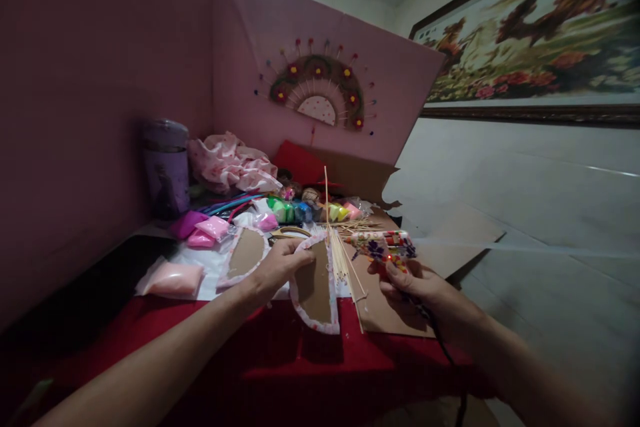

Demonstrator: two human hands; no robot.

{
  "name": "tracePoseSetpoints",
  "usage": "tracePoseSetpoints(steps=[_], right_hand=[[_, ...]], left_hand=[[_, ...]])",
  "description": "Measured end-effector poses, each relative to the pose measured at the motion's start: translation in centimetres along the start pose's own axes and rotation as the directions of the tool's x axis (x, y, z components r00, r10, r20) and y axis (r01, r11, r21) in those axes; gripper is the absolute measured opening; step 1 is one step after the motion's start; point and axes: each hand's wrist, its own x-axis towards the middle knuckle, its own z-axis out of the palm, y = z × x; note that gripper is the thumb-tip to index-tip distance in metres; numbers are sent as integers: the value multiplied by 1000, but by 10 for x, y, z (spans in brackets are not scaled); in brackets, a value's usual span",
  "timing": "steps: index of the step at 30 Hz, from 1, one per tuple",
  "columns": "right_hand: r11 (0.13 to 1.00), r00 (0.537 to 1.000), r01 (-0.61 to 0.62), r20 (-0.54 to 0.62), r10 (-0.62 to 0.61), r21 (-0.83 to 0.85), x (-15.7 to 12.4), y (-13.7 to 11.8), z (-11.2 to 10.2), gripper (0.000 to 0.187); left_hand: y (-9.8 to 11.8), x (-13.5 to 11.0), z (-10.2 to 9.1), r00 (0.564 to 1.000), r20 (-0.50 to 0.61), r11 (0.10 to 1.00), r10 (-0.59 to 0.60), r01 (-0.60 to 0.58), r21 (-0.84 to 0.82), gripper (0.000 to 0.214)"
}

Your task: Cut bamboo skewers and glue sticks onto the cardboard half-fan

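Observation:
Between the fingers and thumb of my left hand [285,261] is a half-round cardboard piece [315,290] with a pale, patterned fabric edge, held up over the table's front. A thin wooden stick [327,197] rises upright at its top edge; whether it is attached I cannot tell. My right hand [413,283] grips a hot glue gun [385,247] with a flowered cover and a small red light, its nozzle pointing left toward the cardboard piece. A similar half-round piece [246,253] lies to the left, behind my left wrist.
Loose wooden sticks [341,257] lie beside a cardboard sheet [395,313] on the red cloth [240,340]. Colourful clay packets [295,209], a peach packet [173,278], crumpled fabric [233,163] and a purple tumbler [166,170] stand behind and left. A fan-shaped decoration [320,73] hangs on the pink panel.

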Motion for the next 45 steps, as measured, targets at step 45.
tracePoseSetpoints(steps=[45], right_hand=[[972,999,-16,-44,5,-233,18,0,25,51]], left_hand=[[4,-4,3,998,41,986,46,-52,158,19]])
